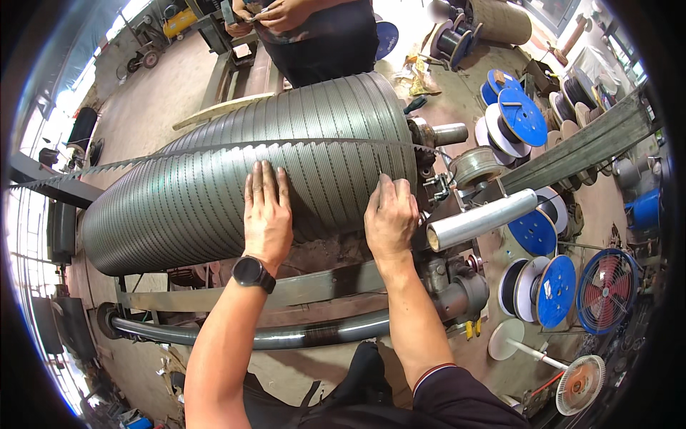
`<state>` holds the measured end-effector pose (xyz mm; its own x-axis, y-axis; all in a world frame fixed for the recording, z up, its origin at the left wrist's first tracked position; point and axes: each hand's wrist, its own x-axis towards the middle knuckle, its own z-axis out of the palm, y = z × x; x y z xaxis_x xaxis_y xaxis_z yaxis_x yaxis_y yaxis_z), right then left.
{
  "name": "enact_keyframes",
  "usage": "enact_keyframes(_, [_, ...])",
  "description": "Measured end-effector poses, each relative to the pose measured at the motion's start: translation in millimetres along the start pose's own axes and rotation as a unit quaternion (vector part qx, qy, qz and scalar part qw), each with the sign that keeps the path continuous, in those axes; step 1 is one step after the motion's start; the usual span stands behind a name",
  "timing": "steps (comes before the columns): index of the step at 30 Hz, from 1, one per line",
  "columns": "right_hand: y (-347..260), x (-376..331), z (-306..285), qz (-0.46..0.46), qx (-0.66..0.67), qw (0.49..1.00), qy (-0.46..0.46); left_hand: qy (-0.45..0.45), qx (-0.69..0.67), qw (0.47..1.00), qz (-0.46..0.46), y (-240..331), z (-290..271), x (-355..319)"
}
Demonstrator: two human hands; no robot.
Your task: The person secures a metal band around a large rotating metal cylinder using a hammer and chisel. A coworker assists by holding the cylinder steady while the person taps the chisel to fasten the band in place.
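A large grey metal roller (179, 204) lies across in front of me, its surface wound with fine ridges and dotted lines. My left hand (269, 218), with a black watch (252, 272) at the wrist, rests flat on the roller, fingers stretched out and close together. Near the roller's right end, my right hand (392, 218) is closed, its fingers bent against the ridged surface; whatever they pinch, if anything, is hidden. Just beyond my fingertips a dark serrated strip (214, 149) runs across the roller from left to right.
Across the roller, another person's hands (282, 14) hold small tools. To the right are a silver tube (482, 220), a spool of wire (476, 168) and a long beam (579, 150). Blue reels (522, 118) and a red-bladed fan (607, 292) stand beyond. A dark shaft (286, 337) crosses below my forearms.
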<state>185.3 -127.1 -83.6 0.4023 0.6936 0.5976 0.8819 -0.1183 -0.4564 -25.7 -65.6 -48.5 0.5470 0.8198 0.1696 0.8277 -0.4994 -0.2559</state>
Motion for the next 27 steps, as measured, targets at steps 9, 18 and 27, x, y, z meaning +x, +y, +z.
enact_keyframes(9, [0.7,-37.8,-25.0,0.018,-0.005,0.999,-0.046,-0.004,0.018,1.000,-0.009,5.3,-1.6,-0.6])
enact_keyframes(18, [-6.1,-63.2,-63.9,0.031,0.040,0.989,-0.136,-0.032,0.056,0.998,-0.017,9.5,3.9,-9.0])
enact_keyframes(27, [-16.9,-55.7,-58.0,-0.011,0.093,0.994,-0.056,-0.004,0.058,0.998,0.000,12.5,5.6,-10.5])
